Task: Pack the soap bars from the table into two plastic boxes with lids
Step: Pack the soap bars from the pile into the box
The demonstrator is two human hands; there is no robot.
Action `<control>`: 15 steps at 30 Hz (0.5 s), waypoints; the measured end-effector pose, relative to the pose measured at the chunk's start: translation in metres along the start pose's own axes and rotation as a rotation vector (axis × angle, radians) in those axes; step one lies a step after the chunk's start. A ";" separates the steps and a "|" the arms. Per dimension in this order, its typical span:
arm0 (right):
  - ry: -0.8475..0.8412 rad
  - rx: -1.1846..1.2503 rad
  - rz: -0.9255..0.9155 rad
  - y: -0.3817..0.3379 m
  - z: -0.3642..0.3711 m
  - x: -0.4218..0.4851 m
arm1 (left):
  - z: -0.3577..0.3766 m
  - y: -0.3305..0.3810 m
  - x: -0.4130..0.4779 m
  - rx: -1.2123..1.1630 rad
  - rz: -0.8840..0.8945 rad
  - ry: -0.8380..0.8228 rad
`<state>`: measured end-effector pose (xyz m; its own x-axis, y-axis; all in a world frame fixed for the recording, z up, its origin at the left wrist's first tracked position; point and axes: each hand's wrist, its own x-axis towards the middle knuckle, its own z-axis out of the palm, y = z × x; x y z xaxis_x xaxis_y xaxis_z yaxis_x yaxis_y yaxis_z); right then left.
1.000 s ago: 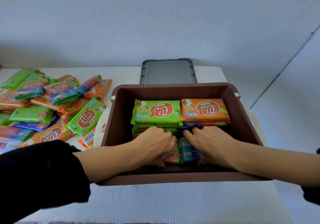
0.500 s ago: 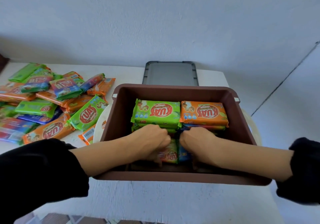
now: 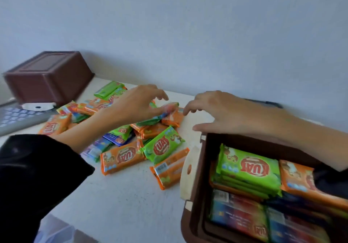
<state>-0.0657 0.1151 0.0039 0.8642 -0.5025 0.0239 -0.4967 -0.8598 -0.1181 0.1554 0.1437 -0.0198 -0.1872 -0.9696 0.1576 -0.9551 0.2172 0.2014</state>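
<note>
A brown plastic box (image 3: 195,201) at the lower right holds stacked soap bars, with a green bar (image 3: 250,169) and an orange bar (image 3: 297,178) on top and blue ones in front. Loose soap bars (image 3: 122,158) lie in a pile on the white table (image 3: 122,195). My left hand (image 3: 135,105) reaches over the pile and pinches a blurred multicoloured soap bar (image 3: 163,112) at its far edge. My right hand (image 3: 216,111) hovers above the box's far left corner, fingers loosely bent toward that bar, holding nothing.
A second brown box (image 3: 49,77) stands upside down at the far left, beside a grey gridded lid (image 3: 17,118). Another grey lid (image 3: 267,103) shows behind my right arm. A white round disc (image 3: 188,173) sticks out from under the near box.
Both hands have left the box and moved left over the loose pile. The view has swung left, and my left hand has taken hold of a bar.
</note>
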 end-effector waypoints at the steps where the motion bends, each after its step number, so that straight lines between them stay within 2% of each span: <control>1: -0.021 0.007 -0.047 -0.002 0.010 0.021 | 0.006 -0.024 0.001 -0.015 -0.085 -0.024; 4: -0.110 -0.005 -0.156 -0.002 0.047 0.078 | 0.033 -0.077 0.011 -0.094 -0.330 -0.037; 6: -0.215 -0.031 -0.213 -0.001 0.066 0.103 | 0.054 -0.092 0.022 -0.101 -0.402 -0.078; 10: -0.418 0.012 -0.322 0.000 0.093 0.121 | 0.077 -0.086 0.038 -0.027 -0.378 -0.209; 15: -0.411 -0.200 -0.494 0.002 0.105 0.121 | 0.063 -0.096 0.035 -0.176 -0.253 -0.270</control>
<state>0.0464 0.0622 -0.0981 0.9344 -0.0045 -0.3562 -0.0061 -1.0000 -0.0034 0.2260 0.0818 -0.0945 -0.0276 -0.9846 -0.1729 -0.9292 -0.0385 0.3676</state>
